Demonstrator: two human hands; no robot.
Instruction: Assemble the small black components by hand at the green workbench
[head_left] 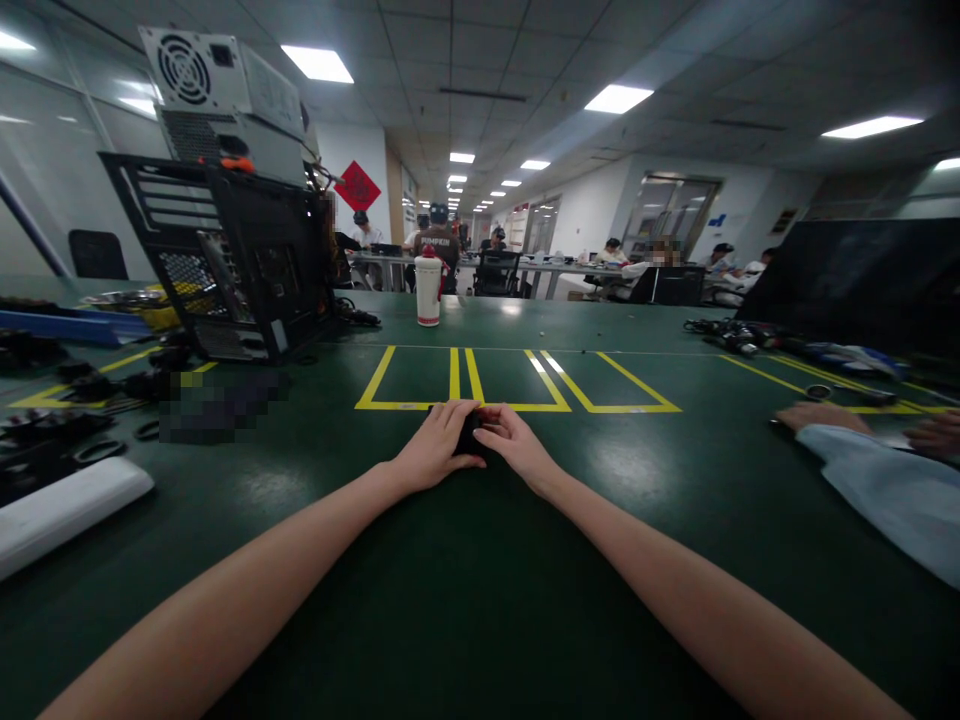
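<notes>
Between the left grip (439,442) and the right grip (517,447) shows a small black object (466,438). The smooth table (480,580) beneath is dark green; just beyond the grips, flat rectangular tape outlines (454,375) are bright yellow. Farther past them, a tall cylindrical cup (428,295) is white with a red lid (430,253). Well to the grips' left lies a long rounded white bar (75,510); well to their right, a co-worker's loose fabric sleeve (885,485) is pale blue.

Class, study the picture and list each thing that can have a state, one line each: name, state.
Left hand: curved around the black object
Right hand: fingers bent, at the black object
Black object: partly hidden by the hands
Cup: upright on the table
Computer case: standing, metal boxes stacked on top
Ceiling lights: lit
</notes>
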